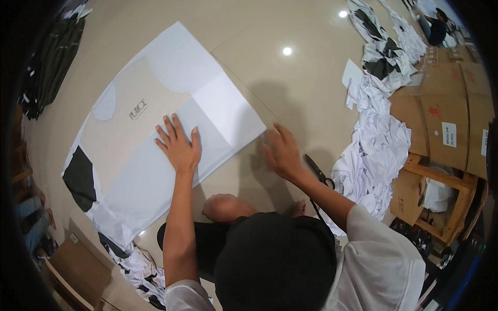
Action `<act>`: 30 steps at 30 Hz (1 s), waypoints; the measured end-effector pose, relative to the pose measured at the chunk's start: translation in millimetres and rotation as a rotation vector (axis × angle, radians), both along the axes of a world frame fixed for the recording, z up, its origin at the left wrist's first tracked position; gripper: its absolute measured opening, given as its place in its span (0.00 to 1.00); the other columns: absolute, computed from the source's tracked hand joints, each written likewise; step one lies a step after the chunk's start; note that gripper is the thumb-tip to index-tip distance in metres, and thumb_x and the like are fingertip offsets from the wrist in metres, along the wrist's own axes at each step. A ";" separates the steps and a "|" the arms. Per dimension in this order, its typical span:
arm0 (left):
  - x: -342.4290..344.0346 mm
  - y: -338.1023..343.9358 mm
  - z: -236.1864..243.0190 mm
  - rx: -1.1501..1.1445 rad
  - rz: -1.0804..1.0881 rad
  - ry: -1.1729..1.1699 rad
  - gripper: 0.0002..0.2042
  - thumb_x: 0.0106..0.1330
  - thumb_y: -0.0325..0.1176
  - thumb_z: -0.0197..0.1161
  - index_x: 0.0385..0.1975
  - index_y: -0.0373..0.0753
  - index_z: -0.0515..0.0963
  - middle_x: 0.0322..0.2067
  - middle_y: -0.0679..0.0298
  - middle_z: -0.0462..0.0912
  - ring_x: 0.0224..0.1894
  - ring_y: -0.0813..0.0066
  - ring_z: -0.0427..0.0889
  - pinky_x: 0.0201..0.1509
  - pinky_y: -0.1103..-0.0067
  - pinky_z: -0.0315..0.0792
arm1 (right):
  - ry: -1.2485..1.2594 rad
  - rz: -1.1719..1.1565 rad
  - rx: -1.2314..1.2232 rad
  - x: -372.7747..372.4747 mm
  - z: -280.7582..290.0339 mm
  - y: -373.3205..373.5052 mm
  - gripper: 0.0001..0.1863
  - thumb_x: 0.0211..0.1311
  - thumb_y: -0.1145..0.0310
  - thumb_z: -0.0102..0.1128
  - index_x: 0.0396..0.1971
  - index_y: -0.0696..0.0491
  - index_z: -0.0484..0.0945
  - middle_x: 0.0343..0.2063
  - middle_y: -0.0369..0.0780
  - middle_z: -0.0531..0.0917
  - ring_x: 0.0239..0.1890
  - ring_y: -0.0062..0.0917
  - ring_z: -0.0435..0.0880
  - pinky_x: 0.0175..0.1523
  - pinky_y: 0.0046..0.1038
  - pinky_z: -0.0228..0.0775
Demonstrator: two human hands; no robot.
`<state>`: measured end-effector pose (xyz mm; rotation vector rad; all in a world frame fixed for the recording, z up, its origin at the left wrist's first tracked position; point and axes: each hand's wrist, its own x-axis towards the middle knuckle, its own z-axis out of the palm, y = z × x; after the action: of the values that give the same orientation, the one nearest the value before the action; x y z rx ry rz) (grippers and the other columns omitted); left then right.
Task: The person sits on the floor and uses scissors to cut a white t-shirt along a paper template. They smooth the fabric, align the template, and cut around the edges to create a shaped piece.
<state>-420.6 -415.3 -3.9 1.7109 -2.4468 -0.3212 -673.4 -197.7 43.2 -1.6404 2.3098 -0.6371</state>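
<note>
A white fabric sheet (228,109) with paler printed shapes, grey lettering and a dark panel at its left end lies spread on the tiled floor. My left hand (177,145) rests flat on it with fingers spread, right of the lettering. Just off the sheet's right corner, my right hand (280,150) is slightly blurred, its fingers loosely bent and apart, with nothing visible in them. Black scissors (316,168) lie on the floor to the right of that hand.
Heaps of white and dark fabric (373,140) line the right, beside cardboard boxes (441,109) and a wooden frame (456,207). Dark garments (57,62) lie upper left, more scraps (140,269) lower left. Another person (436,28) is upper right; someone's legs (31,212) show at left.
</note>
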 end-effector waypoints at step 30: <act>-38.7 60.2 15.1 0.080 0.056 -0.061 0.39 0.82 0.55 0.46 0.85 0.38 0.49 0.86 0.50 0.43 0.86 0.39 0.37 0.85 0.43 0.30 | -0.793 -0.598 0.795 -73.0 59.2 219.7 0.17 0.59 0.64 0.84 0.39 0.59 0.86 0.32 0.38 0.89 0.33 0.21 0.87 0.42 0.29 0.80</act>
<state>-459.3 -355.1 11.1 1.8443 -2.4540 -0.3702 -746.4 21.9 102.3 -0.2523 1.9743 -0.2925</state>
